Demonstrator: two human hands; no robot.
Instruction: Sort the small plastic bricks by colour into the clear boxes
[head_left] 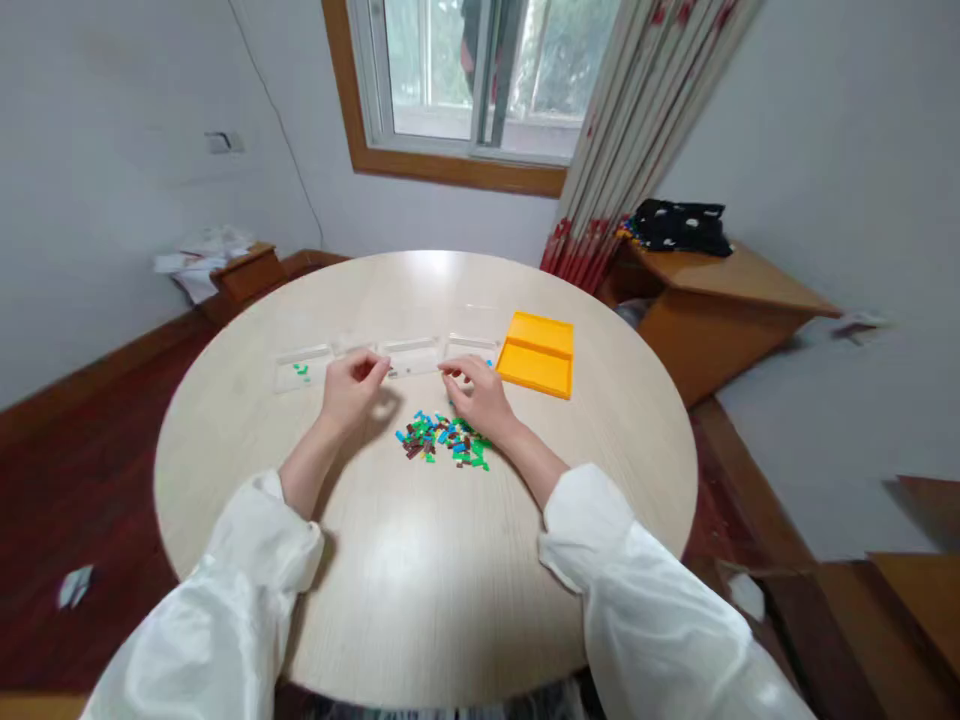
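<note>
My left hand (354,387) is closed in a pinch in front of the clear trays; a tiny dark bit shows near its fingertips, too small to name. My right hand (480,393) hovers over the far right side of a pile of small toy bricks (442,437), its thumb and forefinger nearly together; whatever they hold is too small to make out. Green, blue, brown and a few yellow bricks make up the pile. Between the hands lies a clear tray (411,358) with a few tiny dark pieces. Another clear tray (287,380) at left holds several green bricks.
A yellow-orange case (535,380) lies opened flat right of my right hand. Behind that hand sits a clear tray (466,342) with some blue bits. Everything rests on a round pale wooden table (405,570). Beyond it are a window, a curtain (622,120) and a wooden cabinet (739,310).
</note>
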